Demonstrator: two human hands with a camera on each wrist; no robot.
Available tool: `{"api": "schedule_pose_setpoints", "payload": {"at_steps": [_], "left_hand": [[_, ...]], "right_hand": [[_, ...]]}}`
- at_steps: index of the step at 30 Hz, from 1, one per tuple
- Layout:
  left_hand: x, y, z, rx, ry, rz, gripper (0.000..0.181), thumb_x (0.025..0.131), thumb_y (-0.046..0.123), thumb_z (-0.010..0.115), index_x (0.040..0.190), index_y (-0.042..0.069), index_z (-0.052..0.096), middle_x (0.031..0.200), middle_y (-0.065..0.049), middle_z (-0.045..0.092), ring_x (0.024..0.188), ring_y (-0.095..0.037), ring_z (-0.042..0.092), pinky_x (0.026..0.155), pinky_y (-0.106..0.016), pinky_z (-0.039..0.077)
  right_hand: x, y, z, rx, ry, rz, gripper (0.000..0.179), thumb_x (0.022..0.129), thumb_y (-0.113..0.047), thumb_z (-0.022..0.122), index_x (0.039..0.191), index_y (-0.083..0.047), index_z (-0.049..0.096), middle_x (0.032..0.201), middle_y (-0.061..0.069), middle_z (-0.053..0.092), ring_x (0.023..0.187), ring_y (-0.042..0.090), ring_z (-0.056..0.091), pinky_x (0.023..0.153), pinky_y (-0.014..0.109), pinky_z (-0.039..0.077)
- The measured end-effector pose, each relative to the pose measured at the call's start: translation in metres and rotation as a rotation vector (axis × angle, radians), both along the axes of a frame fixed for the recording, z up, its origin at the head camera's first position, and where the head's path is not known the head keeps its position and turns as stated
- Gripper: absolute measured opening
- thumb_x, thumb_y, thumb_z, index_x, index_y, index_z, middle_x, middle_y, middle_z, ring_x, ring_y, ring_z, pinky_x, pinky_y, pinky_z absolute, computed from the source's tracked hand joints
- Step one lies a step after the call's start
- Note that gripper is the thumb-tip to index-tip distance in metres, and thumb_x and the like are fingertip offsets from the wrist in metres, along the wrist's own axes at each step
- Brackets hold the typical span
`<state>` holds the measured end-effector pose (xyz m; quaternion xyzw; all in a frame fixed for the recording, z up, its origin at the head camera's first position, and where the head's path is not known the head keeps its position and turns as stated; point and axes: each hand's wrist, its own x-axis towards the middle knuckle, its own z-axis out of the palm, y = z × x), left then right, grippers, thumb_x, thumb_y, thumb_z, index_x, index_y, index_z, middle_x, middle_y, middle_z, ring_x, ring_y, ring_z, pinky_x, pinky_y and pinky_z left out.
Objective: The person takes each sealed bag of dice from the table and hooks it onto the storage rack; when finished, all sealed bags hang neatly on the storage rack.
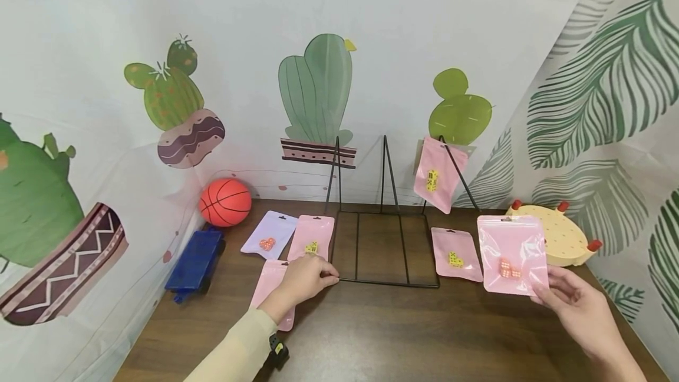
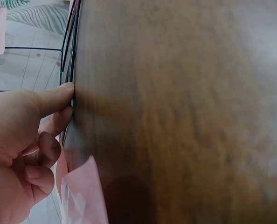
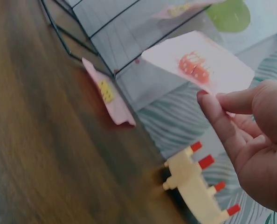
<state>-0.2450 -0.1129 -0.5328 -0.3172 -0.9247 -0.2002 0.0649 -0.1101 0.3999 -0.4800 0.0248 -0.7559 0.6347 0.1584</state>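
Note:
My left hand (image 1: 305, 282) pinches the front left corner of a black wire rack (image 1: 389, 283) between thumb and forefinger. The thumb meets the wire (image 2: 73, 70) in the left wrist view. On the right, my right hand (image 1: 578, 305) holds a pink zip bag (image 1: 511, 240) by its lower right corner, above the table. Orange dice (image 3: 194, 66) show through this bag. Another pink bag (image 1: 448, 164) with yellow dice hangs at the rack's right hook. Beneath the left hand and forearm, a pink bag (image 1: 265, 285) is partly hidden.
A pink bag (image 1: 456, 240) with yellow dice lies right of the rack. Left of it lie a lilac bag (image 1: 273, 227) and a pink bag (image 1: 314, 229). A basketball (image 1: 225, 202) and blue cart-like object (image 1: 194, 261) stand left; a yellow object with red legs (image 1: 557, 234) lies right.

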Motion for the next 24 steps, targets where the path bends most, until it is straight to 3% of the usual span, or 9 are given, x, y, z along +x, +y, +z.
{"api": "schedule_pose_setpoints", "payload": {"at_steps": [10, 16, 24], "left_hand": [[0.000, 0.000, 0.000, 0.006, -0.005, 0.000, 0.011, 0.090, 0.033, 0.083, 0.092, 0.023, 0.084, 0.088, 0.016, 0.075, 0.088, -0.007, 0.071, 0.074, -0.035, 0.056], [0.000, 0.000, 0.000, 0.008, -0.004, -0.001, 0.008, 0.090, 0.031, 0.083, 0.091, 0.023, 0.084, 0.088, 0.016, 0.076, 0.088, -0.007, 0.071, 0.074, -0.035, 0.056], [0.000, 0.000, 0.001, 0.006, 0.005, -0.008, 0.007, 0.090, 0.030, 0.083, 0.091, 0.023, 0.084, 0.087, 0.016, 0.076, 0.087, -0.007, 0.071, 0.073, -0.035, 0.055]], "right_hand": [[0.007, -0.027, 0.029, 0.016, 0.129, 0.030, 0.038, 0.091, 0.022, 0.064, 0.124, 0.003, 0.067, 0.100, 0.000, 0.077, 0.083, 0.009, 0.074, 0.070, 0.025, 0.058], [0.013, -0.042, 0.044, 0.034, 0.209, 0.098, 0.035, 0.087, 0.028, 0.062, 0.119, 0.014, 0.062, 0.098, 0.003, 0.077, 0.082, 0.009, 0.072, 0.069, 0.022, 0.057], [0.013, -0.059, 0.054, 0.029, 0.265, 0.153, 0.038, 0.084, 0.031, 0.061, 0.120, 0.017, 0.061, 0.098, 0.006, 0.076, 0.081, 0.011, 0.071, 0.070, 0.022, 0.057]]}}
